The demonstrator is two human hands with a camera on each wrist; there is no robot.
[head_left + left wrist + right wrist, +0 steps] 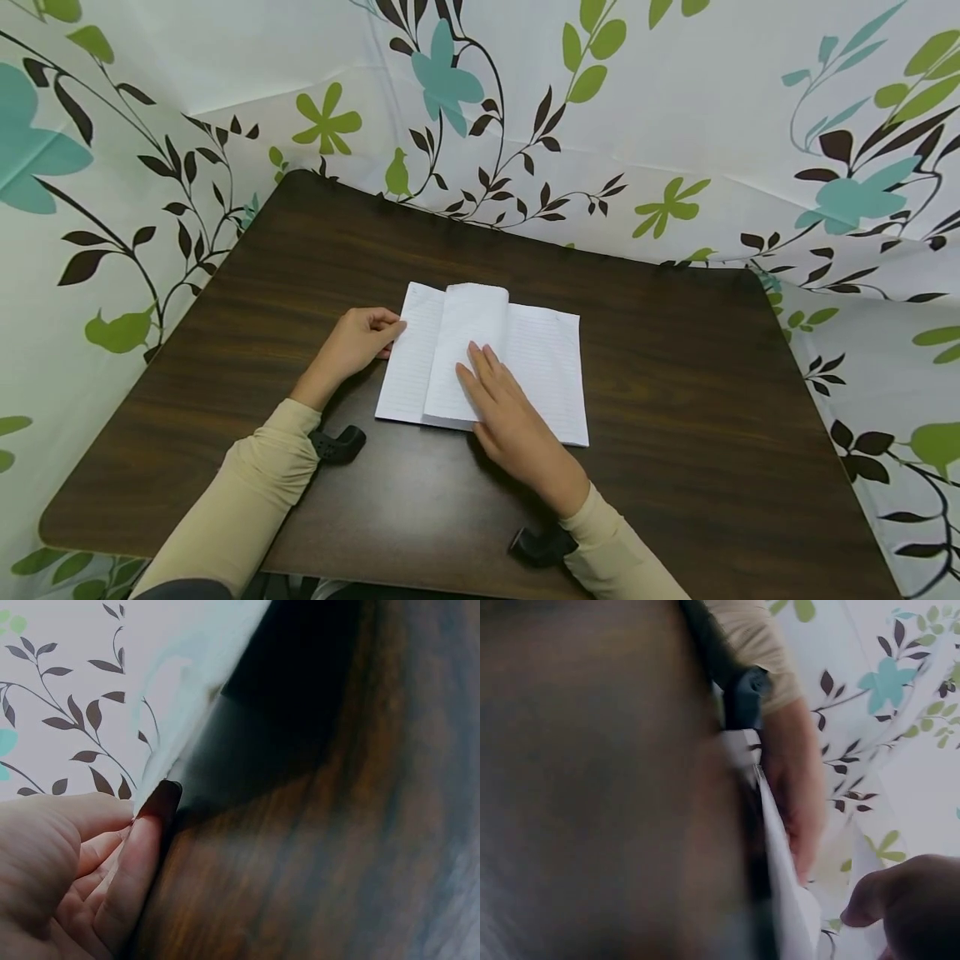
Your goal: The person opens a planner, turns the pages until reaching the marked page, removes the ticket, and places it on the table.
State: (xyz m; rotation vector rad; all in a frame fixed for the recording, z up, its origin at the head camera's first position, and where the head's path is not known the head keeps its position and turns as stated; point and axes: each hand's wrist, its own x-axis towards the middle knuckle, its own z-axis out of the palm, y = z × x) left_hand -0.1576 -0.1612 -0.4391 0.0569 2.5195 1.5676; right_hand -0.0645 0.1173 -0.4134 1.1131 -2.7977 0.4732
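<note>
A notebook lies spread in front of me, a fold of its paper across the middle; whether one leaf or several, I cannot tell. My left grip pinches the notebook's left edge, thumb above and fingers beneath, seemingly to steady it. My right grip, fingers straight, grasps nothing and rests on the fold, apparently to keep it flat. The dark tabletop supports the notebook from below; beyond hangs a patterned cloth.
</note>
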